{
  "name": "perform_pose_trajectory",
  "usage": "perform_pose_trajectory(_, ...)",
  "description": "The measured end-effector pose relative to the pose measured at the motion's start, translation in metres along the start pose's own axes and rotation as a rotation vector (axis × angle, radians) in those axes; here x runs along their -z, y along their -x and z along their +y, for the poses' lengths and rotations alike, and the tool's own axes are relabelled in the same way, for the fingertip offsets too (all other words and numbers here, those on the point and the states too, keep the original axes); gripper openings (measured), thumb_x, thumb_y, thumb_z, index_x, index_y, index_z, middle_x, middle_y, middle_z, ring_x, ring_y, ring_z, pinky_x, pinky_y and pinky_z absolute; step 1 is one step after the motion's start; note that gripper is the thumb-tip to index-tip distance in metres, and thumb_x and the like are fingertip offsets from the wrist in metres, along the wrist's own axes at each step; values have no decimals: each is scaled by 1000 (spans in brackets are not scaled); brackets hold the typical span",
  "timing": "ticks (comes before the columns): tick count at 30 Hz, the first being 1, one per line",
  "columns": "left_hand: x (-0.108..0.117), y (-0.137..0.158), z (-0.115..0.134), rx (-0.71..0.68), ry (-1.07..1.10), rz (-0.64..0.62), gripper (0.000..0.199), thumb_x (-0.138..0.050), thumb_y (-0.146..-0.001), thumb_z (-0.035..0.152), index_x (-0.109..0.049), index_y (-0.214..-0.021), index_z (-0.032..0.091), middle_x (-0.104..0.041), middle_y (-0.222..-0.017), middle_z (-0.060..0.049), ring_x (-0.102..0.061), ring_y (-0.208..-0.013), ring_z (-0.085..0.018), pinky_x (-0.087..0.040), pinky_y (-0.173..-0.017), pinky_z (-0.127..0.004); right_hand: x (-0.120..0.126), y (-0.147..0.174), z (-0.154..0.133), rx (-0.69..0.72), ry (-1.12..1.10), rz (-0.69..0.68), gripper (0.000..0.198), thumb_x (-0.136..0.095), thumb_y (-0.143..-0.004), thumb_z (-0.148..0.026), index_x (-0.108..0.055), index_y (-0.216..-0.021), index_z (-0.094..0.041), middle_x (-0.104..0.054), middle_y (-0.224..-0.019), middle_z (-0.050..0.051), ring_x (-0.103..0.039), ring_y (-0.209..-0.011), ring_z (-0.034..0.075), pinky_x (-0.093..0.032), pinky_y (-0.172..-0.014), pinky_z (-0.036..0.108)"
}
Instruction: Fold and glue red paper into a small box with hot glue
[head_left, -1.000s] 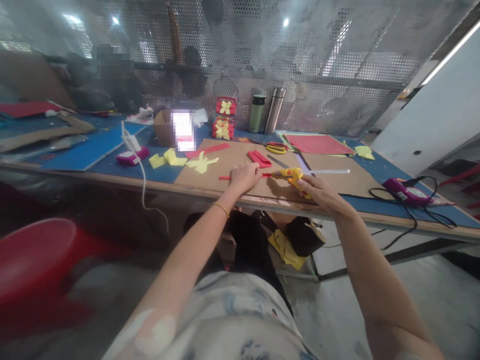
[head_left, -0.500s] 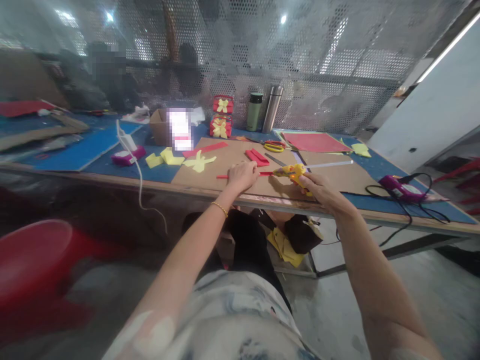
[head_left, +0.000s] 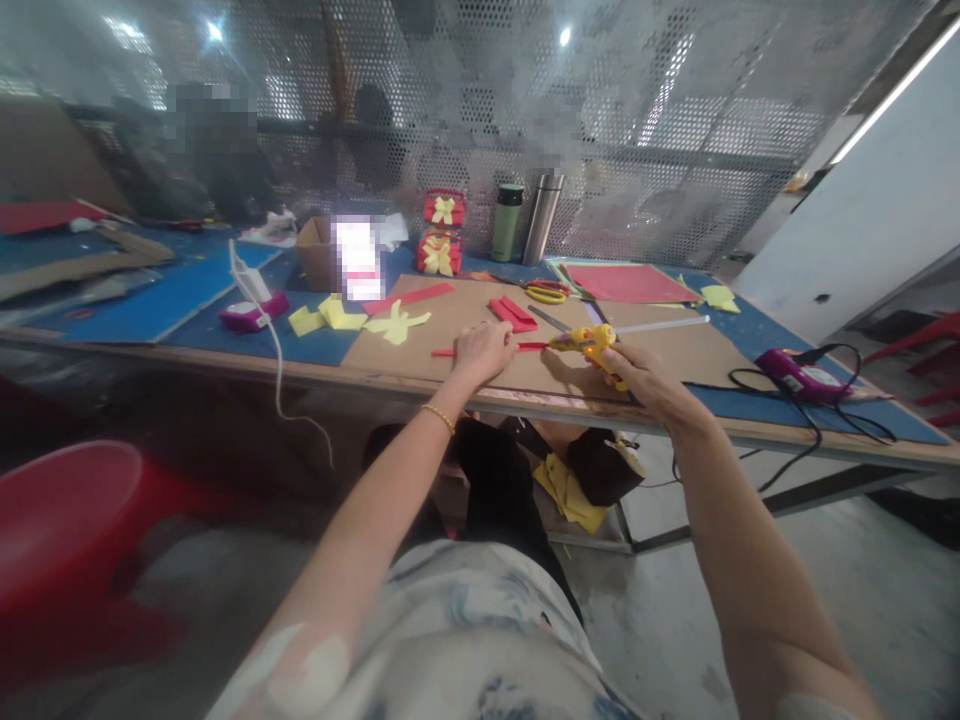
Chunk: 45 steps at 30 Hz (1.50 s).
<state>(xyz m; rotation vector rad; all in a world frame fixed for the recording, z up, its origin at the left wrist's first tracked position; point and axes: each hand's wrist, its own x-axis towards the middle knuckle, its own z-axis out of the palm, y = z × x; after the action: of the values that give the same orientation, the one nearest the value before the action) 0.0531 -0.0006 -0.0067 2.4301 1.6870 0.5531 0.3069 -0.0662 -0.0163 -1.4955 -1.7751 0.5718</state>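
My left hand is closed over a narrow red strip, pressing it on the brown cardboard. The strip sticks out on both sides of the hand. My right hand grips a yellow hot glue gun, its nozzle at the strip's right end; I cannot tell whether it touches. A clear glue stick juts from the back of the gun. Just beyond lie a folded red piece and a grey blade-like strip. A yellow paper bow shape rests to the left.
Red boxes with yellow bows stand at the back beside a green bottle and a steel flask. Yellow-handled scissors lie behind the cardboard. Purple power units with cables sit at the sides. A red stool stands lower left.
Almost nothing differs. The glue gun has tilted very slightly at the strip's right end, while my left hand stays in place.
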Motion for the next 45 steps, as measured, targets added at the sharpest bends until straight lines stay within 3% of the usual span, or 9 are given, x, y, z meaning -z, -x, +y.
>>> perform_pose_trajectory(13,-2,-1,-1,-1,13,8,19,-50,-98,27,-69,-100,22,-74,-107,-10,-67,-107,-27,-45,-98,-43,0,2,-3,30,38,-18,58,-47,-88,-73,-65,-78,-19,-58,-65,4,-53,-65,18,-39,-63,32)
perform_pose_trajectory(20,-7,-4,-6,-1,34,6,19,-50,-97,25,-69,-100,22,-73,-105,-10,-66,-107,-28,-46,-98,-45,-13,-5,-24,18,-9,-76,61,-50,-84,-78,-65,-81,-19,-58,-66,4,-52,-63,18,-41,-59,31)
perform_pose_trajectory(27,12,5,-24,-61,62,-80,22,-59,-90,17,-74,-104,24,-70,-108,-7,-67,-101,-23,-51,-91,-35,-20,-7,-35,-1,-22,-111,67,-49,-81,-84,-65,-83,-19,-61,-73,6,-53,-65,18,-43,-59,31)
perform_pose_trajectory(33,29,30,-57,-14,-42,32,22,-55,-94,18,-76,-101,16,-67,-111,-16,-63,-111,-32,-45,-105,-49,-18,-6,-33,29,-25,-125,64,-50,-83,-82,-65,-81,-20,-57,-66,4,-52,-64,18,-41,-59,31)
perform_pose_trajectory(38,27,38,-74,0,-55,83,20,-57,-96,20,-76,-100,18,-67,-107,-13,-62,-108,-29,-47,-103,-44,-27,-12,-33,66,-59,-142,62,-50,-85,-79,-66,-82,-20,-58,-66,4,-53,-62,18,-40,-59,31)
perform_pose_trajectory(45,26,39,-71,-5,-46,106,20,-57,-97,20,-76,-99,17,-67,-107,-13,-60,-108,-27,-49,-100,-41,-42,-25,-33,110,-32,-206,60,-49,-87,-74,-71,-91,-18,-62,-68,4,-55,-66,18,-41,-63,31)
